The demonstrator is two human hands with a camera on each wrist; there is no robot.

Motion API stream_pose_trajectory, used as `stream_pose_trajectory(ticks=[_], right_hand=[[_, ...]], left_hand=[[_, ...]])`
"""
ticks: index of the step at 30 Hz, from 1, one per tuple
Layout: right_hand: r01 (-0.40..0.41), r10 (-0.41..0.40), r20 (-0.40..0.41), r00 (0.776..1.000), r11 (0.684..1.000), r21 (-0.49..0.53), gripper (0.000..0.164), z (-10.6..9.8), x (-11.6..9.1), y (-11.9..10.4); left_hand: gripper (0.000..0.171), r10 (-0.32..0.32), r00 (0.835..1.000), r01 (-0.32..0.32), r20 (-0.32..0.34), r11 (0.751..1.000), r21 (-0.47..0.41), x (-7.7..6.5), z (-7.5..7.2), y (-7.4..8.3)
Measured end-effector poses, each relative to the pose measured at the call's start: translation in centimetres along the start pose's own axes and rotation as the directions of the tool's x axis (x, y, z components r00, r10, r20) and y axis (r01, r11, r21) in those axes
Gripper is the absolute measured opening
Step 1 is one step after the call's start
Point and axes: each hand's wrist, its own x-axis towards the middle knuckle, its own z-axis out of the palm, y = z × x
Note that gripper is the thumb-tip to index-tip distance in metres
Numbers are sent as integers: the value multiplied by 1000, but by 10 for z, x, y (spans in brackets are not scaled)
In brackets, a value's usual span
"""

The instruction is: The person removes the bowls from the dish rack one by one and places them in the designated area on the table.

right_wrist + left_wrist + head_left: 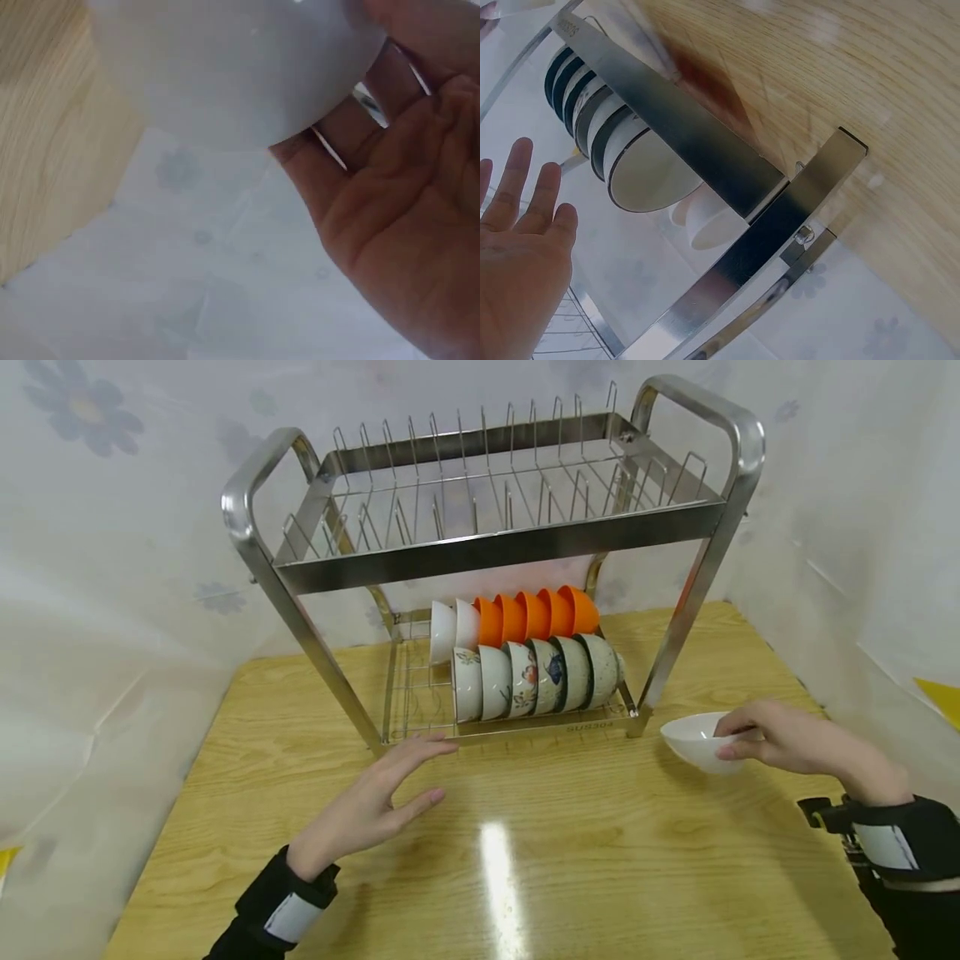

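My right hand (787, 743) pinches the rim of a white bowl (690, 742), thumb on the near side and fingers reaching inside. The bowl is tilted, just right of the rack's front right leg; in the right wrist view the bowl (232, 75) fills the top. My left hand (371, 802) holds nothing, fingers extended, in front of the rack's left leg. On the metal dish rack's (495, 539) lower tier, several patterned bowls (525, 681) stand on edge in a front row. Behind them are orange bowls (536, 614) and two white bowls (450, 631).
The rack's upper tier has wire dividers (465, 485) and curved side handles (262, 485). Its lower tier shows bare wires (420, 685) left of the bowls. A wooden table (420, 893) lies beneath, with flower-patterned sheeting (135, 568) behind and at the sides.
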Motion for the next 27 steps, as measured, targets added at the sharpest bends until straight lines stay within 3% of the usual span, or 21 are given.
stream_pose_trajectory(ticks=[4, 8, 10, 16, 21, 27], right_hand=[[-102, 102, -8, 995, 993, -58, 23, -2, 15, 18], [-233, 222, -84, 971, 958, -167, 7, 5, 33, 33], [-270, 247, -130, 960, 941, -203, 7, 13, 40, 39], [-297, 242, -259, 935, 933, -201, 9, 33, 56, 56], [-284, 192, -351, 916, 930, -233, 5, 45, 61, 67], [-291, 212, -307, 928, 926, -240, 2, 49, 74, 69]], left_hand=[[54, 18, 1000, -18, -14, 1000, 4, -1, 1, -2], [54, 35, 999, -35, -24, 999, 16, -1, 2, -5], [54, 28, 999, -28, -14, 1000, 11, -1, 2, -6], [53, 44, 999, -44, -24, 999, 4, -1, 3, -8], [54, 24, 999, -24, -23, 1000, -6, -1, 4, -10], [52, 24, 999, -24, -25, 1000, 2, -2, 6, -12]])
